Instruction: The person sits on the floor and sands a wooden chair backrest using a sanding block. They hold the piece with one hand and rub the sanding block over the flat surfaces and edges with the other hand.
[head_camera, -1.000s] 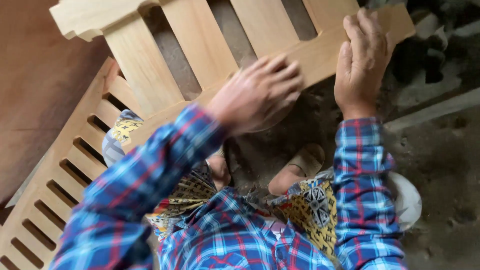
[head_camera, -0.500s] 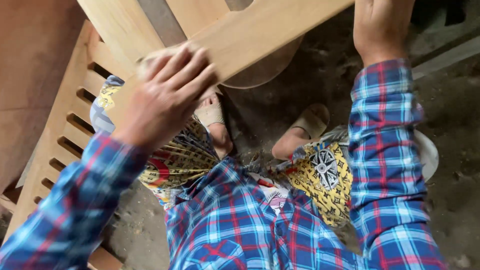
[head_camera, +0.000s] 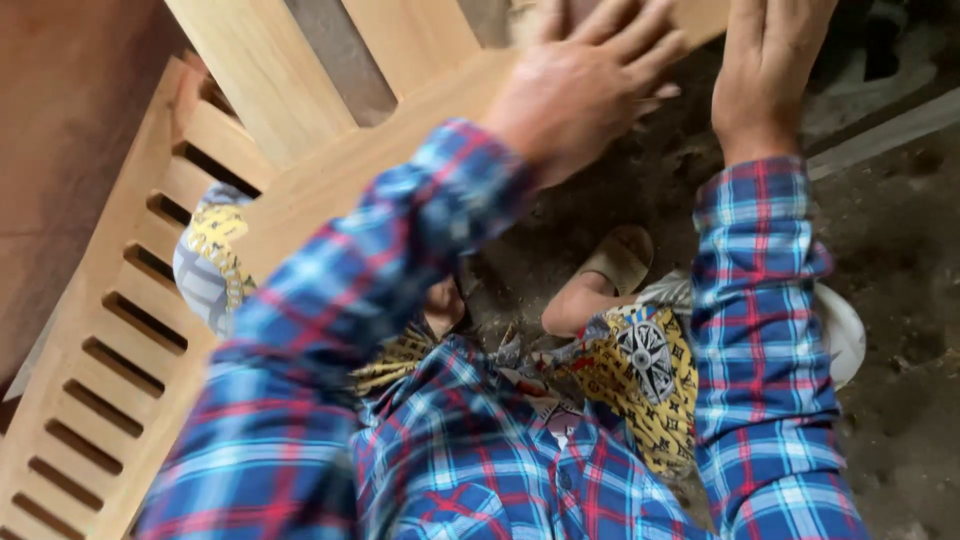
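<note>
We look down w/ both hands on a pale wooden slatted frame (head_camera: 330, 180). Left hand (head_camera: 585, 90) lies flat, fingers spread, on the frame's lower rail; right hand (head_camera: 765, 70) presses flat just beside it, further along the same rail. Below the frame: blue-red plaid shirt (head_camera: 480, 460), yellow patterned cloth (head_camera: 640, 380) over the knees, a sandalled foot (head_camera: 600, 285) on the dirt floor (head_camera: 900, 330). A second slatted panel (head_camera: 110, 340) lies under the frame, toward the reddish wall (head_camera: 60, 130).
</note>
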